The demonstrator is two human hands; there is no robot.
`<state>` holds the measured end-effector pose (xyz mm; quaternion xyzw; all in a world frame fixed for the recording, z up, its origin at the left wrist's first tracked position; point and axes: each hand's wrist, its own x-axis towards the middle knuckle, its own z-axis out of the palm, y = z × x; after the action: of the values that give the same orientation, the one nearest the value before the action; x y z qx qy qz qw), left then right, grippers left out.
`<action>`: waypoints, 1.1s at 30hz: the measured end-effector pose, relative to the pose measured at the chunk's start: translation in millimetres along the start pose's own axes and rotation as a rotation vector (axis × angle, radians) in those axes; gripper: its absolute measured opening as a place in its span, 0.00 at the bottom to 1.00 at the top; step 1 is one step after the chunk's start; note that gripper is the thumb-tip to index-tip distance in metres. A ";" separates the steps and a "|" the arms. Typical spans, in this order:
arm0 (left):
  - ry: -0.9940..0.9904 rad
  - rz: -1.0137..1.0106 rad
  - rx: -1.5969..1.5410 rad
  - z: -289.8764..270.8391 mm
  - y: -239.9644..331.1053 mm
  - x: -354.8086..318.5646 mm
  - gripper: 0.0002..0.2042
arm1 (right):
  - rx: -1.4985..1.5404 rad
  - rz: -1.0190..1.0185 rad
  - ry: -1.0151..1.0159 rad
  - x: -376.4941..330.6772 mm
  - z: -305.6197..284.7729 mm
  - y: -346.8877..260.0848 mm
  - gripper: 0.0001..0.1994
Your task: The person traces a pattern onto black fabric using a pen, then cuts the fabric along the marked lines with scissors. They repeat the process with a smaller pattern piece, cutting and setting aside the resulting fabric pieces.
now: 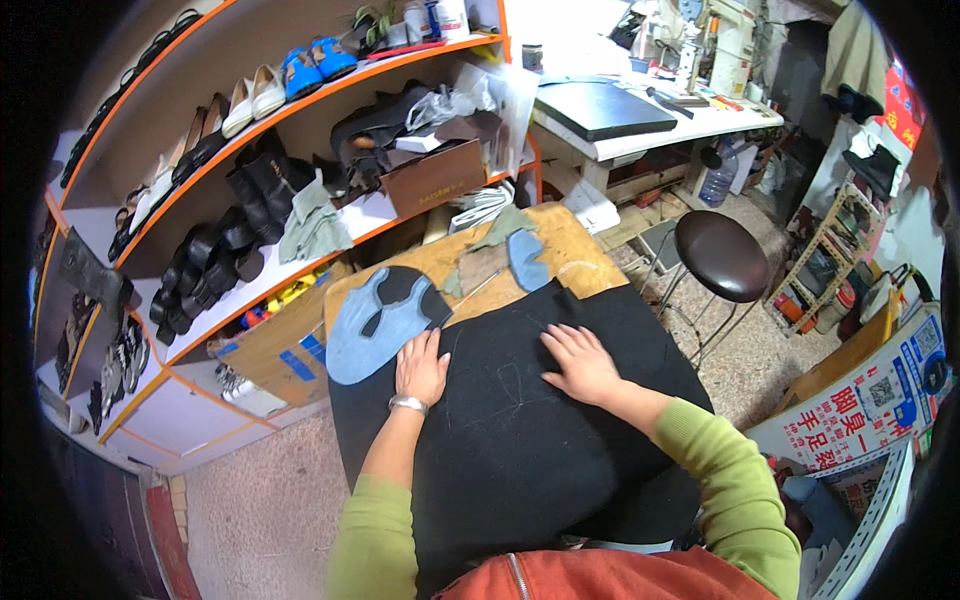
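A large black sheet of material point(490, 460) is spread over a wooden tabletop point(592, 275) and hangs toward me. Thin pale outlines are drawn on it. My left hand point(422, 368), with a silver bracelet at its wrist, lies on the sheet with fingers stretched out. Beside it is a blue-grey cut piece point(348, 335) with a dark curved part at its upper right. My right hand point(582, 366) rests flat on the sheet, fingers apart, to the right of the drawn lines. Beyond the sheet lie a smaller blue-grey piece point(526, 262), a thin pale stick and greenish scraps point(505, 228).
Shelves with orange edges hold shoes, boots and a brown cardboard box point(435, 180) at the left. A round dark stool point(720, 255) stands to the right of the table. Behind it is a white workbench point(640, 142). A white perforated basket point(865, 515) stands at the lower right.
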<state>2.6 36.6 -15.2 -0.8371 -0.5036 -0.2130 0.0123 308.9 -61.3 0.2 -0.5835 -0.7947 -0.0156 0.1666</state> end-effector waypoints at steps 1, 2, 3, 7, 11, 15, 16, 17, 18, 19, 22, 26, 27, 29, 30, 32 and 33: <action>-0.007 -0.004 0.005 -0.8 -2.1 0.6 0.25 | -0.001 0.006 -0.030 -17.1 2.3 4.8 0.31; 0.003 -0.015 0.000 0.1 -1.0 3.7 0.24 | -0.022 0.055 -0.049 -23.0 2.1 6.7 0.31; 0.013 -0.025 -0.006 1.3 0.1 7.2 0.23 | -0.044 0.104 -0.069 -27.5 2.9 7.8 0.32; 0.023 -0.127 -0.127 7.8 10.9 29.8 0.17 | -0.060 0.116 -0.062 -22.2 1.2 2.1 0.30; 0.016 -0.116 -0.203 16.7 18.4 46.5 0.15 | -0.056 0.120 -0.046 -22.5 2.1 1.1 0.30; 0.029 -0.067 -0.176 24.3 26.5 54.4 0.12 | -0.056 0.119 -0.040 -22.1 1.4 1.8 0.30; 0.071 -0.042 -0.202 24.2 32.4 55.9 0.11 | -0.055 0.120 -0.037 -23.0 1.5 3.0 0.30; 0.041 -0.037 -0.181 22.9 36.2 58.1 0.11 | -0.054 0.122 -0.034 -23.9 1.7 4.1 0.30; 0.010 -0.031 -0.161 21.3 39.5 61.2 0.10 | -0.047 0.128 -0.035 -24.4 2.4 4.8 0.31; -0.018 -0.029 -0.139 20.6 40.8 63.3 0.10 | -0.040 0.129 -0.035 -23.5 2.4 3.8 0.31; -0.015 -0.105 -0.241 26.4 41.8 72.8 0.10 | 0.010 0.140 -0.010 -22.4 0.7 3.0 0.30; -0.109 -0.175 -0.248 28.5 46.8 85.8 0.08 | 0.182 0.146 0.088 -25.4 1.2 13.8 0.24; -0.089 -0.200 -0.250 29.9 48.9 87.7 0.07 | 0.237 0.171 0.108 -27.8 1.4 17.8 0.21; -0.082 -0.209 -0.241 28.6 52.3 89.1 0.07 | 0.352 0.225 0.153 -31.3 -0.5 24.3 0.17; -0.085 -0.231 -0.237 30.3 53.7 89.5 0.07 | 0.325 0.230 0.179 -34.7 -2.0 27.7 0.12; -0.096 -0.269 -0.224 32.1 52.7 85.8 0.07 | 0.300 0.286 0.066 -39.4 -14.9 27.5 0.10; -0.085 -0.271 -0.224 32.6 52.3 84.9 0.07 | 0.286 0.315 0.008 -42.4 -19.9 29.0 0.09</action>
<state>92.3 89.6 -3.4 -0.7659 -0.5851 -0.2321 -0.1310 352.0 -95.5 2.1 -0.6708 -0.6871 0.1215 0.2513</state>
